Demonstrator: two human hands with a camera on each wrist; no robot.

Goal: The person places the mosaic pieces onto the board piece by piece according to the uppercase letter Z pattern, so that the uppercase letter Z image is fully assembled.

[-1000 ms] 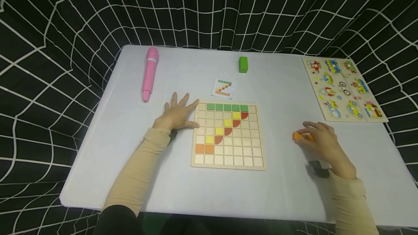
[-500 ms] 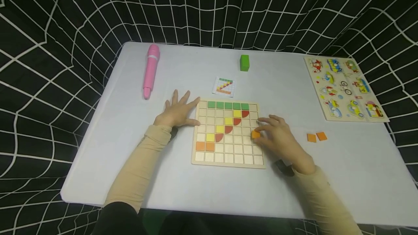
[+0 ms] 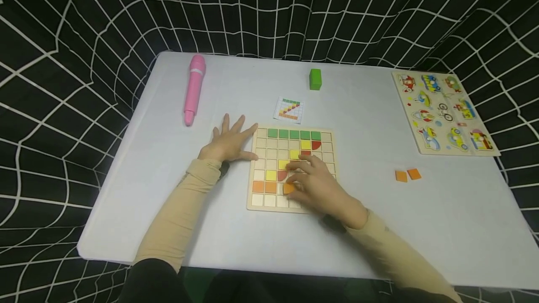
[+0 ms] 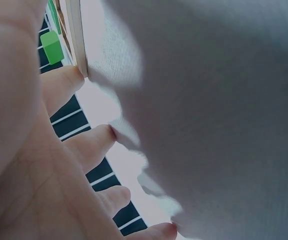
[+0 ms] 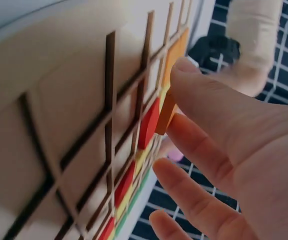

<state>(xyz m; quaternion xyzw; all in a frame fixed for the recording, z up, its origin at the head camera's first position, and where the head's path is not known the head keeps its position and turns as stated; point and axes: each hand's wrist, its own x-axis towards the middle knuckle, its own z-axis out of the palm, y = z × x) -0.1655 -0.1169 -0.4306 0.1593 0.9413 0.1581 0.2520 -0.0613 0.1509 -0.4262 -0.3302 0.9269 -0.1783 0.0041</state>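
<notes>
A wooden grid board (image 3: 263,204) lies mid-table, with green squares (image 3: 294,134) along its far row, a diagonal of yellow squares and red quarter-circles (image 3: 281,175), and two orange squares (image 3: 264,187) at its near left. My right hand (image 3: 317,186) pinches an orange square tile (image 5: 166,111) between thumb and index finger, close over the board just right of those two. Other right fingers stand spread in the right wrist view. My left hand (image 3: 227,144) rests with fingers spread, thumb and index fingertip at the board's left edge.
Two orange tiles (image 3: 407,175) lie on the table (image 3: 366,120) to the right. Behind the board are a pattern card (image 3: 289,110) and a green block (image 3: 315,79). A pink microphone-shaped object (image 3: 194,90) lies back left, a picture puzzle board (image 3: 446,113) back right.
My right hand has picked an orange tile from those at the right and carried it left over the board. My left hand has stayed at the board's edge.
</notes>
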